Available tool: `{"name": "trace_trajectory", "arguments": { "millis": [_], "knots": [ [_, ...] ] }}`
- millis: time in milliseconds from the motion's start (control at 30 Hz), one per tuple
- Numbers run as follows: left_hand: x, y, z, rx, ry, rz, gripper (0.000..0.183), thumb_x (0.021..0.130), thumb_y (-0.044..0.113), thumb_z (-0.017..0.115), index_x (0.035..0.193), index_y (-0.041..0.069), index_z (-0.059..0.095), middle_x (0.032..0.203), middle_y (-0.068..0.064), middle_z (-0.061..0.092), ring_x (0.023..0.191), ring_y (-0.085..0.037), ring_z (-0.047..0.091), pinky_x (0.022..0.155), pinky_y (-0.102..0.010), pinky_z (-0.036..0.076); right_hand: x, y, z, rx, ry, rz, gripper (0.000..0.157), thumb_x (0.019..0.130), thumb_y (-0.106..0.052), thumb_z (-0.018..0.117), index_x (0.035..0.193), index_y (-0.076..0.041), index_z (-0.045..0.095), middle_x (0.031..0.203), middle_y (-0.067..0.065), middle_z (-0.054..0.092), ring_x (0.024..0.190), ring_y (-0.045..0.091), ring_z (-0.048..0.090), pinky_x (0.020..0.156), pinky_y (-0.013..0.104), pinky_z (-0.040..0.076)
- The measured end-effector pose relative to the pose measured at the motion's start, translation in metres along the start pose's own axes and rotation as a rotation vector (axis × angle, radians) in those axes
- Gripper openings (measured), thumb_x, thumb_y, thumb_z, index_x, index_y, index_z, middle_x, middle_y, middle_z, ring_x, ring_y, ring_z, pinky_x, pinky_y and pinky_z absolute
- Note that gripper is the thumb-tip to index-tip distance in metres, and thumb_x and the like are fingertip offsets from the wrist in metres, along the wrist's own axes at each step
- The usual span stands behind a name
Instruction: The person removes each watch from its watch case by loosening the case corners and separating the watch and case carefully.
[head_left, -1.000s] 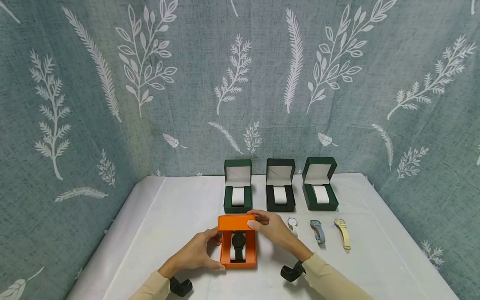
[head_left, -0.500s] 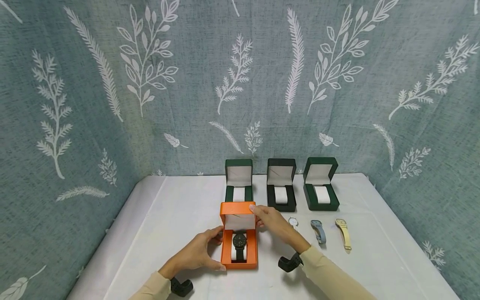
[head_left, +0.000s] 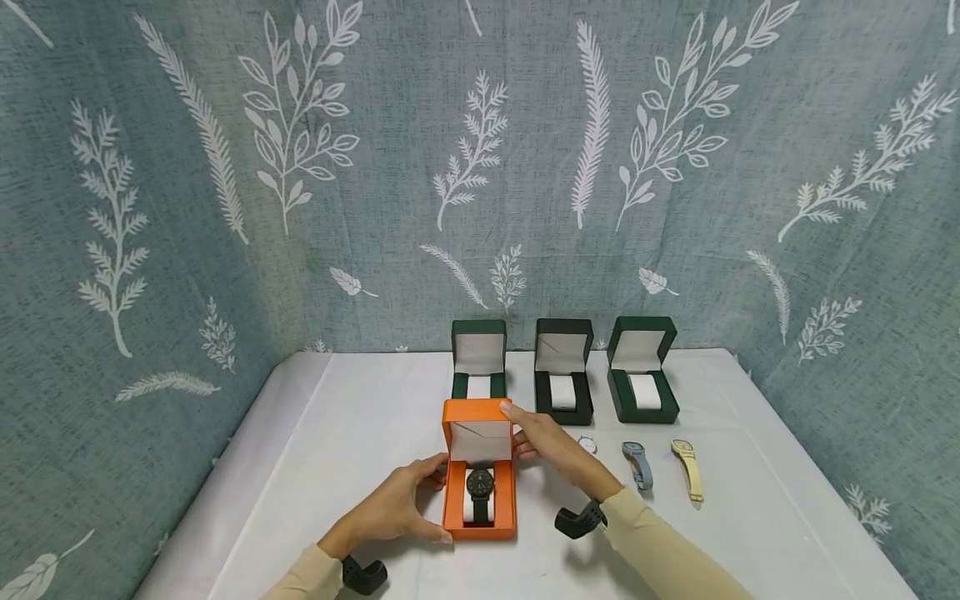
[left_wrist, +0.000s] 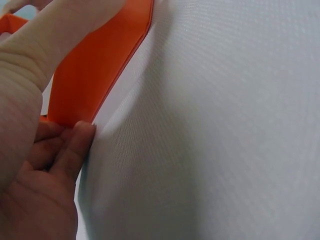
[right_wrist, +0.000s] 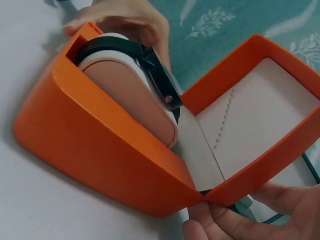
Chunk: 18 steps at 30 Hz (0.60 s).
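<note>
An orange watch box stands with its lid raised. Inside, a black wristwatch wraps a white cushion; the right wrist view shows the cushion's pinkish end and the strap around it. My left hand grips the box's left side, thumb at the front corner and fingers near the back. With its thumb at the lid's top right corner, my right hand holds the lid, its other fingers behind it by the hinge. Partly covered by that hand is a white watch.
Behind stand three watch boxes with raised lids and white cushions: a green box, a black box and another green box. A blue watch and a yellow watch lie on the white tablecloth at right.
My right hand has swung the orange box's lid up and back, uncovering its pale lining and more of the black watch. The left hand has stayed at the box's side.
</note>
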<state>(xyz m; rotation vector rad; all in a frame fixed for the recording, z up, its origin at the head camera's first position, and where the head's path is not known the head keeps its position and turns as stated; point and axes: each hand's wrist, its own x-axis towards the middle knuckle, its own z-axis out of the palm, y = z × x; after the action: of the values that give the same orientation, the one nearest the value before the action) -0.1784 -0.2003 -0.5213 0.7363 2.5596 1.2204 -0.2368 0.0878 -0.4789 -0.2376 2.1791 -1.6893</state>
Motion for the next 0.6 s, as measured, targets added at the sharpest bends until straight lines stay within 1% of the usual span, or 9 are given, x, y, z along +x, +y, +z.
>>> {"name": "trace_trajectory", "arguments": {
  "millis": [133, 233, 333, 500, 600],
  "knots": [
    [0.000, 0.000, 0.000, -0.001, -0.002, 0.004, 0.121, 0.063, 0.043, 0.099, 0.155, -0.006, 0.037, 0.129, 0.001, 0.062, 0.113, -0.014, 0.061, 0.105, -0.033, 0.048, -0.001, 0.002, 0.000, 0.018, -0.019, 0.005, 0.090, 0.096, -0.072, 0.052, 0.141, 0.007, 0.053, 0.110, 0.016, 0.068, 0.094, 0.024, 0.066, 0.091, 0.042, 0.057],
    [0.000, 0.001, -0.001, 0.008, -0.002, 0.006, 0.121, 0.064, 0.044, 0.099, 0.155, -0.006, 0.037, 0.130, 0.001, 0.062, 0.113, -0.013, 0.061, 0.106, -0.034, 0.048, -0.003, 0.003, -0.001, 0.036, -0.042, 0.001, 0.092, 0.097, -0.071, 0.052, 0.147, 0.005, 0.047, 0.116, 0.017, 0.065, 0.098, 0.025, 0.065, 0.094, 0.042, 0.055],
    [-0.001, 0.001, -0.001, 0.018, 0.000, 0.006, 0.120, 0.064, 0.045, 0.099, 0.155, -0.006, 0.037, 0.129, 0.001, 0.062, 0.113, -0.014, 0.061, 0.106, -0.036, 0.048, -0.006, 0.003, -0.002, 0.044, -0.059, -0.024, 0.091, 0.099, -0.069, 0.050, 0.152, 0.004, 0.041, 0.121, 0.017, 0.064, 0.103, 0.026, 0.064, 0.099, 0.045, 0.053],
    [-0.002, 0.001, -0.001, 0.036, 0.006, 0.010, 0.120, 0.064, 0.044, 0.099, 0.154, -0.006, 0.038, 0.127, 0.001, 0.063, 0.113, -0.016, 0.061, 0.106, -0.039, 0.048, -0.015, 0.007, -0.001, 0.058, -0.055, -0.080, 0.079, 0.104, -0.061, 0.049, 0.149, 0.004, 0.044, 0.129, 0.019, 0.061, 0.112, 0.030, 0.064, 0.102, 0.049, 0.051],
    [-0.002, 0.001, -0.001, 0.047, 0.010, 0.016, 0.120, 0.064, 0.045, 0.098, 0.154, -0.006, 0.039, 0.126, 0.001, 0.063, 0.113, -0.016, 0.061, 0.106, -0.040, 0.048, -0.021, 0.011, 0.000, 0.050, -0.025, -0.100, 0.071, 0.104, -0.057, 0.051, 0.147, 0.000, 0.046, 0.131, 0.019, 0.059, 0.111, 0.030, 0.065, 0.100, 0.049, 0.052]
  ]
}}
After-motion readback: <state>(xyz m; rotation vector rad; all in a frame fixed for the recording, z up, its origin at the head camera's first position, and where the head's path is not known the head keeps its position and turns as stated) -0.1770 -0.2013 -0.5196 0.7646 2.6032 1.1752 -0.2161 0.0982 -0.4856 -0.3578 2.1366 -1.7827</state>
